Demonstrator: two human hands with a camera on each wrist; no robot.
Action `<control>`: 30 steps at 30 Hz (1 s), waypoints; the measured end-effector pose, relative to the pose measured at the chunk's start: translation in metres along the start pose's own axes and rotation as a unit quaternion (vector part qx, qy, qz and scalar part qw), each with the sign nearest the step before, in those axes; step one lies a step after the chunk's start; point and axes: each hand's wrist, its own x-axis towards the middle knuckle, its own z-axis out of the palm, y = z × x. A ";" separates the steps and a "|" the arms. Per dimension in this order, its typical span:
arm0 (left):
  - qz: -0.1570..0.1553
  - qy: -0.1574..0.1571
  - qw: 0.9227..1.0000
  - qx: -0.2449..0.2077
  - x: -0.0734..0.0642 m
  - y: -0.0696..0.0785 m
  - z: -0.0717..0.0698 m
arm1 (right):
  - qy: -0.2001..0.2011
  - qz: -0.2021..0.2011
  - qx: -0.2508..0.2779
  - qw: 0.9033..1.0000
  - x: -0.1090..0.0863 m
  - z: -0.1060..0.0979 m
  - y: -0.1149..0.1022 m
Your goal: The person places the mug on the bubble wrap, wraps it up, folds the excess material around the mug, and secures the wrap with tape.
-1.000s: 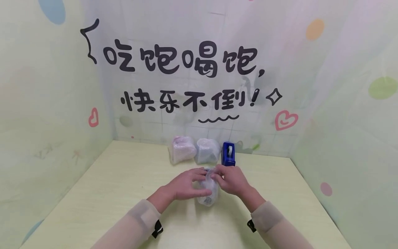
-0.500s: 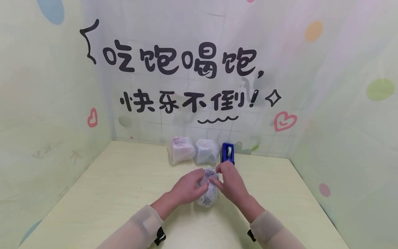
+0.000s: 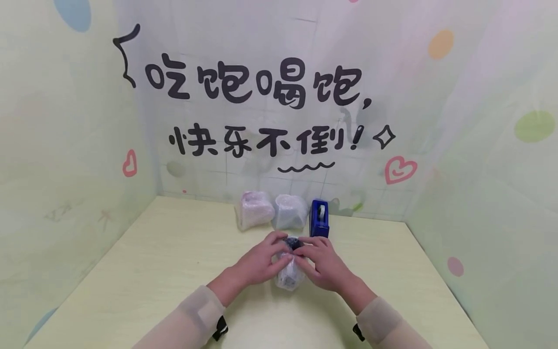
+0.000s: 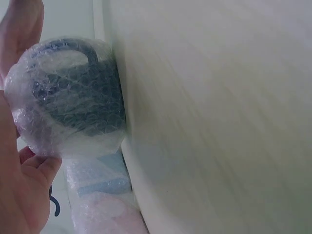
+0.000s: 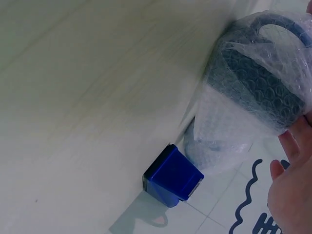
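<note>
A dark mug (image 4: 90, 100), its curved handle showing through the plastic, stands on the table inside a loose sheet of bubble wrap (image 3: 289, 275). My left hand (image 3: 256, 262) holds the wrap at the mug's upper left side, thumb toward me and fingers behind. From the other side my right hand (image 3: 328, 265) pinches the wrap near the rim. Between the hands the dark mouth of the mug shows in the head view. In the right wrist view, the wrap (image 5: 224, 117) hangs out past the mug's base.
Behind the mug sit a pinkish bubble-wrapped bundle (image 3: 255, 211) and a pale blue one (image 3: 290, 212), side by side near the back wall. A blue tape dispenser (image 3: 319, 218) stands to their right, just beyond my right hand. Printed curtains enclose the table (image 3: 144, 271) at the back and sides.
The wrap over the mug's top has been shifted, and the dark opening now shows. My right hand has come down from the far side to the rim; the left fingers have spread along it.
</note>
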 end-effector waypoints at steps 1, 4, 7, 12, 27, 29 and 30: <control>0.006 -0.001 1.000 0.001 0.000 -0.001 -0.001 | -0.014 0.007 0.016 1.000 -0.001 -0.001 0.000; 0.004 -0.025 1.000 -0.003 0.001 -0.004 -0.004 | -0.036 0.022 0.043 0.998 -0.003 -0.002 0.001; -0.030 -0.074 0.997 -0.023 0.000 -0.007 -0.010 | -0.042 0.052 0.082 0.994 -0.005 0.000 0.003; -0.100 -0.154 0.981 -0.057 0.000 -0.009 -0.021 | -0.068 0.093 0.185 0.976 -0.007 0.005 0.006; -0.062 -0.148 0.986 -0.048 0.008 -0.014 -0.019 | -0.080 0.115 0.253 0.957 -0.006 0.005 0.009; -0.063 -0.146 0.986 -0.045 0.008 -0.013 -0.018 | -0.083 0.120 0.259 0.955 -0.007 0.005 0.010; -0.064 -0.146 0.986 -0.045 0.009 -0.013 -0.018 | -0.084 0.121 0.262 0.954 -0.007 0.005 0.011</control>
